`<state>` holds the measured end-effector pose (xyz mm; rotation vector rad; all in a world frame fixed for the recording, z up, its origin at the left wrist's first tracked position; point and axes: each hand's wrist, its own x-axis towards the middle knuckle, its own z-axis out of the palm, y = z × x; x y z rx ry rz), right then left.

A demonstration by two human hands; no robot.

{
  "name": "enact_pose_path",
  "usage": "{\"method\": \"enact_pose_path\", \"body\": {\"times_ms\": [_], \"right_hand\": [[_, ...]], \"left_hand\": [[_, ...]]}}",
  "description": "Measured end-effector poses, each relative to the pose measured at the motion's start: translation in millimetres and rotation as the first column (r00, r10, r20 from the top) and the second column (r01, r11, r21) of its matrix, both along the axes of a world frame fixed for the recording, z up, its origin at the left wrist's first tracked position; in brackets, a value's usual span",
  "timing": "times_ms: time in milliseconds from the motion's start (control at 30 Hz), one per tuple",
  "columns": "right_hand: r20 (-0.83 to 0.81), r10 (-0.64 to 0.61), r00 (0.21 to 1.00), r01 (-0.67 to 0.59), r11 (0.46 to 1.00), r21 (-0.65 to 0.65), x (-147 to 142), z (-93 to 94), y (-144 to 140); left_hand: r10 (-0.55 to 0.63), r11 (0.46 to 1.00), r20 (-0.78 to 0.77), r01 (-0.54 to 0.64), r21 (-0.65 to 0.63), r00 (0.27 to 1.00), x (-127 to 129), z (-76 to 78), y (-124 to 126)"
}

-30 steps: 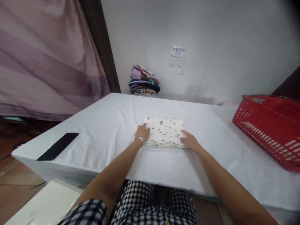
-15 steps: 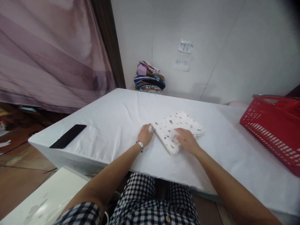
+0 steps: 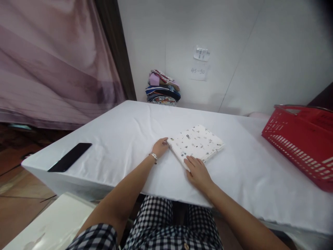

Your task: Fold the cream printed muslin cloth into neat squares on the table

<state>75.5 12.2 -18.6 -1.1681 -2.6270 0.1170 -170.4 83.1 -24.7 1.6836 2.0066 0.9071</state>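
Note:
A folded white cloth (image 3: 199, 140) with small scattered prints lies on the white-covered table (image 3: 117, 139) in front of me. At its left corner, my left hand (image 3: 159, 147) has thumb and fingertips closed on the edge. My right hand (image 3: 199, 172) rests at the near corner, its fingers stretched out on top of the cloth. The right thumb is by the cloth's near edge; whether it reaches underneath I cannot tell.
A red plastic basket (image 3: 299, 139) stands on the table at the right. A black phone-like slab (image 3: 70, 157) lies near the left edge. Behind the table, a stack of folded fabrics (image 3: 163, 88) is against the wall. A pale surface (image 3: 59, 218) is at lower left.
My right hand has moved from the middle of the cloth down and left to its near corner. The left hand stays at the left corner. The view has shifted slightly.

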Motion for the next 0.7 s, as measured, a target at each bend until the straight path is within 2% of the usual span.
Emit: {"method": "enact_pose_path", "body": {"times_ms": [300, 567, 700], "right_hand": [[0.033, -0.039, 0.999, 0.038, 0.999, 0.021, -5, -7.6, -6], [0.092, -0.051, 0.994, 0.051, 0.999, -0.006, -6, -3.3, -8], [0.062, -0.055, 0.997, 0.056, 0.998, -0.005, -8, -1.7, -9]], "left_hand": [[0.079, 0.996, -0.197, -0.085, -0.020, 0.977, 3, 4.1, 18], [0.110, 0.991, -0.164, -0.121, -0.057, 0.980, -4, 6.6, 23], [0.088, 0.994, -0.169, -0.098, -0.052, 0.982, -1, 17.3, 20]]}}
